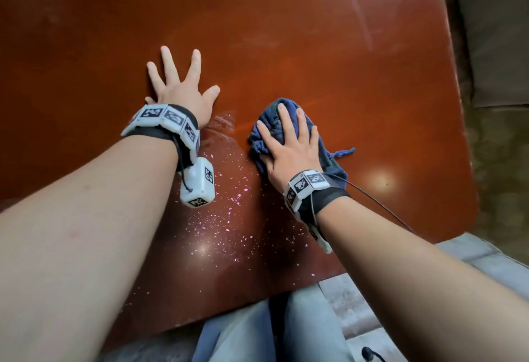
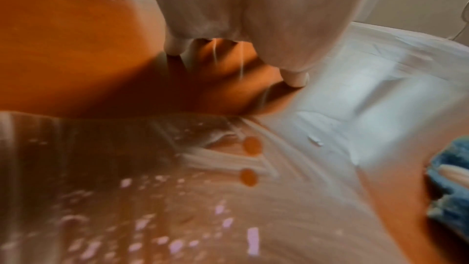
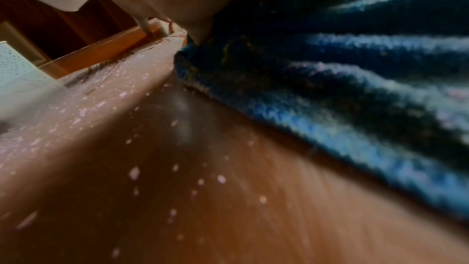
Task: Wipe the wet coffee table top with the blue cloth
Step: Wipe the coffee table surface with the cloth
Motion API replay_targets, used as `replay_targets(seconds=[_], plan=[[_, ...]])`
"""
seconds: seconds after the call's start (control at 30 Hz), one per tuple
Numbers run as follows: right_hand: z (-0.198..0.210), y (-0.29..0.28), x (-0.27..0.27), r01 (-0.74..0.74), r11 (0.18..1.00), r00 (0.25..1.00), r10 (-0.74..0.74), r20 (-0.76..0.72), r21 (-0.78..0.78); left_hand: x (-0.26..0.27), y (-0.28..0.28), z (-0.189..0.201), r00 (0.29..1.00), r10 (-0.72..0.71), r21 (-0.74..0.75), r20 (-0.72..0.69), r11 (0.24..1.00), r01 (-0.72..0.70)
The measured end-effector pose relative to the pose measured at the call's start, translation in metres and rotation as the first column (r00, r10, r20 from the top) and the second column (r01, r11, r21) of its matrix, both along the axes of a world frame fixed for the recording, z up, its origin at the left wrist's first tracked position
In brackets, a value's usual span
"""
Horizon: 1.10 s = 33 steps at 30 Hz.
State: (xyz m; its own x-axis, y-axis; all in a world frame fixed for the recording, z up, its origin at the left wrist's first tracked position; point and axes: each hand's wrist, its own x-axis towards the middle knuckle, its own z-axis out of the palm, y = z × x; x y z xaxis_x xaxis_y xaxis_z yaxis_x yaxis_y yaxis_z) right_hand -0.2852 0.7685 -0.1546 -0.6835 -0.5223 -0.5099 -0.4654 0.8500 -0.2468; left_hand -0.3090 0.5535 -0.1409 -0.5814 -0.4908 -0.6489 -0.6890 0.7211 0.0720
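Observation:
A reddish-brown coffee table top (image 1: 315, 47) fills the head view. Water droplets (image 1: 226, 218) speckle it near the front edge, between my two arms. My right hand (image 1: 289, 144) lies flat with straight fingers on a bunched blue cloth (image 1: 272, 121) and presses it onto the table. The cloth (image 3: 330, 87) fills the right of the right wrist view, with droplets (image 3: 134, 172) beside it. My left hand (image 1: 180, 84) rests flat on the table with fingers spread, left of the cloth and holding nothing. The cloth's edge (image 2: 449, 184) shows at the right of the left wrist view.
The table's right edge (image 1: 463, 132) borders a dark floor and a brown cushion (image 1: 498, 32). Its front edge (image 1: 229, 313) is close to my knees in light jeans (image 1: 257, 336). Faint dried streaks (image 1: 363, 21) mark the far right of the top.

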Motion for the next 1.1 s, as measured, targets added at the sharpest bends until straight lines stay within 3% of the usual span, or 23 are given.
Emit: replay_targets(seconds=[0.47,0.73,1.1], plan=[[-0.001,-0.001,0.002,0.042,0.999,0.999,-0.042,-0.012,0.014,0.024,-0.017,-0.001,1.000,-0.023,0.011,0.006,1.000,0.023],[-0.003,-0.027,0.012,0.317,0.947,0.946,-0.311,-0.090,0.057,0.036,-0.053,-0.002,0.976,-0.216,0.036,-0.028,0.976,0.217],[-0.002,-0.053,0.012,0.521,0.847,0.853,-0.510,-0.112,0.105,0.060,-0.100,-0.002,0.974,-0.220,0.067,-0.051,0.972,0.224]])
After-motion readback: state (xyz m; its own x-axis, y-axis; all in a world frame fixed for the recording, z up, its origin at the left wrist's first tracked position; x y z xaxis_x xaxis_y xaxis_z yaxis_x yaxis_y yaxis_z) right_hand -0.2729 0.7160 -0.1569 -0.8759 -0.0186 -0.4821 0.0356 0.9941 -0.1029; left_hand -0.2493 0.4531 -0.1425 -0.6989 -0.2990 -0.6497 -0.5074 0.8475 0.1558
